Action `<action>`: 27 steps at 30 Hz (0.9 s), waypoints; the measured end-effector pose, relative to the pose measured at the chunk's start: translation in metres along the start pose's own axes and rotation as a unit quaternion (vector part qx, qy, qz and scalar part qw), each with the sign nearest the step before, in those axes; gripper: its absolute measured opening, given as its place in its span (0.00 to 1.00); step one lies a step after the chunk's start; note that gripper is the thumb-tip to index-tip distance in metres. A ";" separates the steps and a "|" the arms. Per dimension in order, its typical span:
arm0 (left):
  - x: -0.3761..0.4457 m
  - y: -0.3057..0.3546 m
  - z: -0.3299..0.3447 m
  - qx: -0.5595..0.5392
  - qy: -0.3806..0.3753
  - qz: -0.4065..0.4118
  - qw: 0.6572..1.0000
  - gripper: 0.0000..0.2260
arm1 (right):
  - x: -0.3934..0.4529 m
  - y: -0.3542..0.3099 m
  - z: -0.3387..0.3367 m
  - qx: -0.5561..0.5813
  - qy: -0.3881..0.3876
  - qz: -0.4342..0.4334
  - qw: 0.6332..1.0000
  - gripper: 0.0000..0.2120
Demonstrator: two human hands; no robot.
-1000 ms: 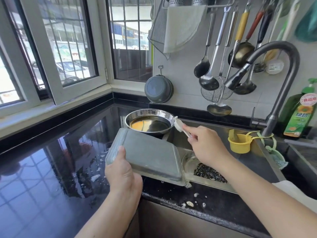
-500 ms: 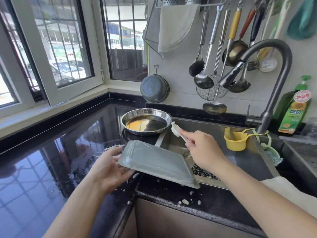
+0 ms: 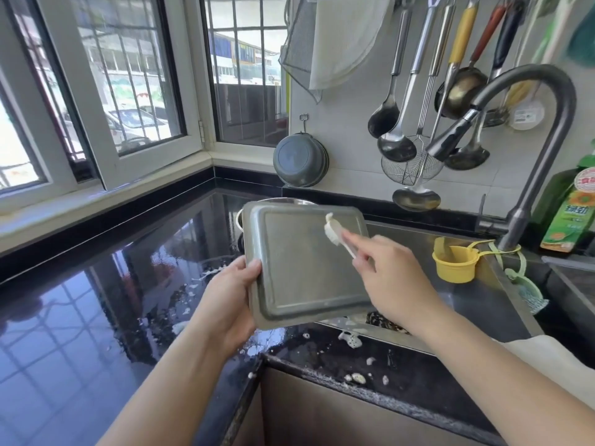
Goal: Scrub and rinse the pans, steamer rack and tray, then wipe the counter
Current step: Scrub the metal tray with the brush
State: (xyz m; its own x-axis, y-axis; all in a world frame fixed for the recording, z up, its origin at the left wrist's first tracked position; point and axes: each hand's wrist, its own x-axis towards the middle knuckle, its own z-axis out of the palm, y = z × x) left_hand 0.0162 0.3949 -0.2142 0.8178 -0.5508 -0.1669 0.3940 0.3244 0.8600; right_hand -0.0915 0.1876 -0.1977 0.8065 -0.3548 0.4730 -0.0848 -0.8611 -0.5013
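A rectangular steel tray (image 3: pixel 299 272) stands nearly upright over the sink's left edge, its underside facing me. My left hand (image 3: pixel 230 300) grips its lower left edge, thumb on the face. My right hand (image 3: pixel 391 278) holds a small white brush (image 3: pixel 335 231) with its head against the tray's upper right area. A round steel pan (image 3: pixel 273 201) sits on the counter behind the tray, mostly hidden by it.
The black counter (image 3: pixel 96 300) carries foam flecks and water. The steel sink (image 3: pixel 476 294) holds a yellow cup (image 3: pixel 455 263) and a dark scourer (image 3: pixel 386 321). A grey faucet (image 3: pixel 528 136) arches above. Ladles, a pot and a cloth hang on the wall; a detergent bottle (image 3: pixel 573 214) stands right.
My left hand shifted its grip and tipped the tray from lying flat to nearly upright. My right hand brought the brush onto the tray's underside.
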 end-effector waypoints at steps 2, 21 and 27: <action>-0.004 0.001 0.011 -0.007 0.002 0.043 0.999 0.14 | 0.002 -0.011 -0.003 0.001 0.026 -0.024 0.999 0.25; -0.013 -0.013 0.018 0.169 0.035 0.269 0.948 0.16 | 0.054 -0.029 -0.033 -0.071 0.038 -0.063 0.995 0.22; -0.012 -0.018 0.019 0.152 0.021 0.256 0.954 0.18 | 0.032 -0.054 -0.007 -0.001 0.077 -0.113 0.991 0.25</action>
State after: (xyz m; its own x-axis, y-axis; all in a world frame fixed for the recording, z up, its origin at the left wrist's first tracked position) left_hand -0.0085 0.3806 -0.2181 0.8894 -0.3457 0.2991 -0.1967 0.3014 0.9330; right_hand -0.0652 0.2201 -0.1506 0.7067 -0.2030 0.6778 0.0876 -0.9255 -0.3684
